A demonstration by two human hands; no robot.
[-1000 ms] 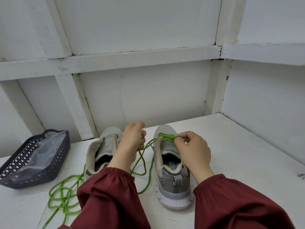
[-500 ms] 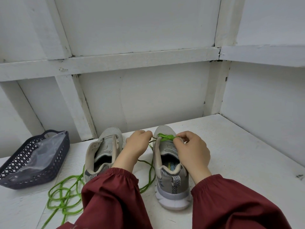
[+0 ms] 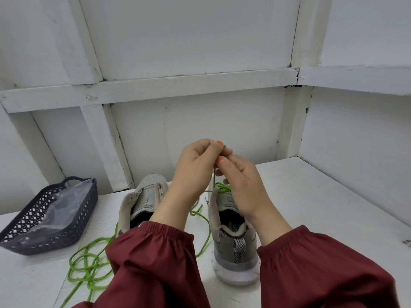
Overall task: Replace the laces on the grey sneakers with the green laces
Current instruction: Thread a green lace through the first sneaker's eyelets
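The head view looks down on a white painted tabletop [image 3: 315,196] set into a corner of white panelled wall with raised white battens [image 3: 155,87]. Two grey mesh sneakers stand side by side on it, heels toward the person. The left grey sneaker [image 3: 145,200] has bare eyelets and an open tongue. The right grey sneaker [image 3: 235,245], with a white sole and a striped heel tab, carries a bright green cord lace [image 3: 223,188] crossed through its lowest eyelets near the toe.

Both hands are up above that toe, touching each other. The left hand [image 3: 195,167] is clenched on the lace, thumb and forefinger pinching its end at the top. The right hand [image 3: 243,187] pinches the same strand just below, its fingers curled. Both thumbnails are orange. From the pinch one thin strand drops straight to the laced eyelets.

Another run of green cord curves over the table between the two shoes, passes behind the left maroon sleeve [image 3: 155,265] with its elastic cuff, and joins a loose tangle of green lace [image 3: 86,266] lying near the table's front edge. The right maroon sleeve [image 3: 322,276] fills the lower right corner.

Well to the left sits a dark blue-grey plastic lattice basket [image 3: 89,207] holding a crumpled clear plastic bag [image 3: 60,207]
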